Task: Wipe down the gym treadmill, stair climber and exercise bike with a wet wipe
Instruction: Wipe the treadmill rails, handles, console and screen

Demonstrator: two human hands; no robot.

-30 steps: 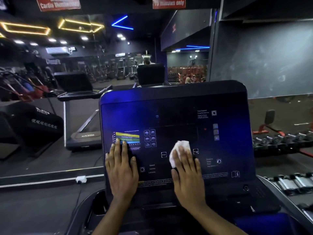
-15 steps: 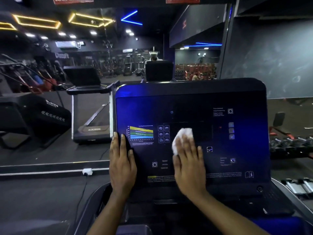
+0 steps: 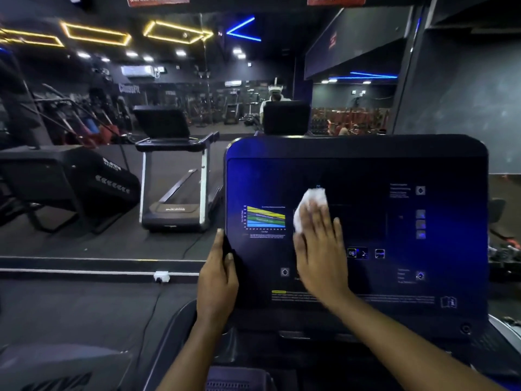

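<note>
We press the wet wipe (image 3: 310,203) flat under the straight fingers of our right hand (image 3: 321,249), near the middle of the treadmill console (image 3: 366,170), just right of its coloured chart (image 3: 265,218). Our left hand (image 3: 218,280) grips the console's left edge. Firm, overlapping strokes out to the console's corners, light over its buttons (image 3: 357,253), would serve best.

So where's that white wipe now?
In the head view, the crumpled white wet wipe is pressed under the right hand near the middle of the dark treadmill console, right of the coloured striped chart.
</note>
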